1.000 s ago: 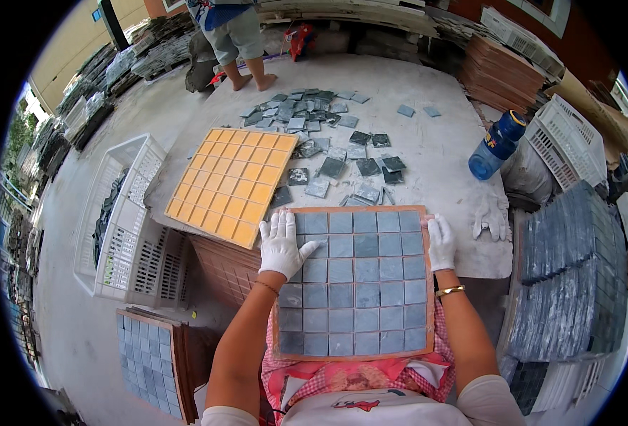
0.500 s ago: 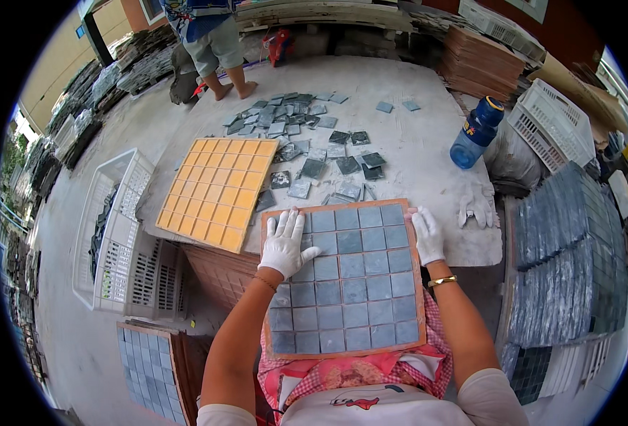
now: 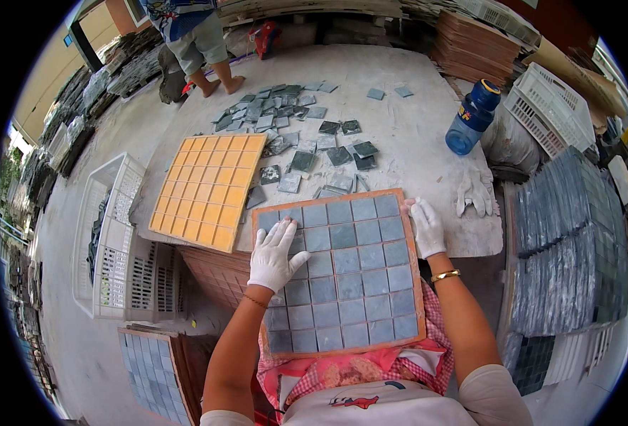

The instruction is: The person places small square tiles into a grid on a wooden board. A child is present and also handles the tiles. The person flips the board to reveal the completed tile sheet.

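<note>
A brown square frame (image 3: pixel 419 284) filled with grey-blue square tiles (image 3: pixel 349 284) leans from my lap onto the front edge of the concrete table (image 3: pixel 413 142). My left hand (image 3: pixel 275 254), in a white glove, lies flat with spread fingers on the tiles at the frame's upper left. My right hand (image 3: pixel 426 226), also gloved, holds the frame's upper right corner. An empty orange grid tray (image 3: pixel 207 190) lies on the table to the left of the frame.
Loose grey tiles (image 3: pixel 293 121) are scattered across the table, with a blue bottle (image 3: pixel 472 117) and a spare white glove (image 3: pixel 476 190) on the right. Stacked tile sheets (image 3: pixel 570 248) stand at right, white crates (image 3: pixel 111 241) at left. A person (image 3: pixel 197 42) stands beyond the table.
The tile frame has tilted slightly, its top turning to the left. My left hand has slid down and inward onto the tiles, while my right hand stays at the upper right corner.
</note>
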{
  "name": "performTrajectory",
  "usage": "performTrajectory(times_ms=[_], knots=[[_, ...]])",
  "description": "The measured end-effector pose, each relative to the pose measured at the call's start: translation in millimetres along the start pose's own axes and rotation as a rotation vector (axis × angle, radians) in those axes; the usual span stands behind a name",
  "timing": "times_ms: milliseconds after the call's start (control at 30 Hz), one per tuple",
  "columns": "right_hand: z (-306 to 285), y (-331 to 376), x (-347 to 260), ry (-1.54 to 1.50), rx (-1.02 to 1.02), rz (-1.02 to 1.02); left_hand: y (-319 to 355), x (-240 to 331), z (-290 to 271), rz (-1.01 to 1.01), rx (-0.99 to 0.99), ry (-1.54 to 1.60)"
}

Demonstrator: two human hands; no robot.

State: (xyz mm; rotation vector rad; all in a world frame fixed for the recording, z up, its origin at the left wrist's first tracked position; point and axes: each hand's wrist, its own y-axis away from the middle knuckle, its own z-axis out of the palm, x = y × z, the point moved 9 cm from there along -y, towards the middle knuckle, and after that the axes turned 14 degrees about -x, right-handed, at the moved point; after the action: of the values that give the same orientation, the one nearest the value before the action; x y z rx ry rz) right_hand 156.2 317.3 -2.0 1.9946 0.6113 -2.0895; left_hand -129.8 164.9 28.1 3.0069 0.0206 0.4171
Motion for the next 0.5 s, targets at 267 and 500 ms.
performTrajectory(times_ms=[267,500], knots=[[0,0,4,-0.019,0.017,0.007,3,2,11,-0.043,0.034,-0.207],[6,-4,0,0.159,0.008,-0.037,9,79,31,0.099,0.055,-0.167]])
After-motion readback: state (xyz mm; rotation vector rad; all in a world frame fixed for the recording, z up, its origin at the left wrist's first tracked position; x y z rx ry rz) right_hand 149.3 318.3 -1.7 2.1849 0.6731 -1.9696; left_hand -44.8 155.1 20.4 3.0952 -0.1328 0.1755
